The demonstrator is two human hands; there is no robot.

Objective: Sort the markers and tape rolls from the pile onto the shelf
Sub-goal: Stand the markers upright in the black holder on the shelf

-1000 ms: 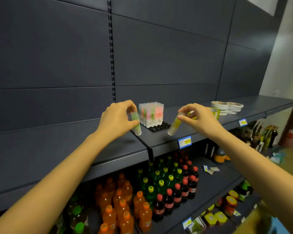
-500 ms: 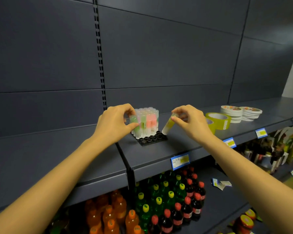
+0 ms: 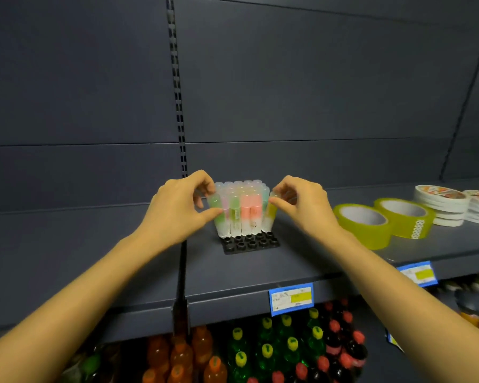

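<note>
Dark grey metal shelf (image 3: pixel 315 262), upper tier: black plastic socket tray (image 3: pixel 250 244) near the front, its front sockets bare; block of translucent markers (image 3: pixel 248 208) with green, pink and orange bands standing upright in the rear rows. Left hand (image 3: pixel 177 208): thumb and fingers pinching a green-banded translucent marker (image 3: pixel 216 217) at the block's left front corner. Right hand (image 3: pixel 302 205): thumb and forefinger pinching a yellow-banded translucent marker (image 3: pixel 270 218) at the block's right side, slightly tilted; whether either marker sits in a socket cannot be told. Right of the tray, apart: two yellow-green transparent tape rolls (image 3: pixel 362 228) touching side by side; beyond them, stacks of white flat tape rolls (image 3: pixel 440 205). Shelf edge: blue-edged price label (image 3: pixel 291 298). Tier below: soft-drink bottles (image 3: pixel 266 352) with orange, yellow and red caps.
</note>
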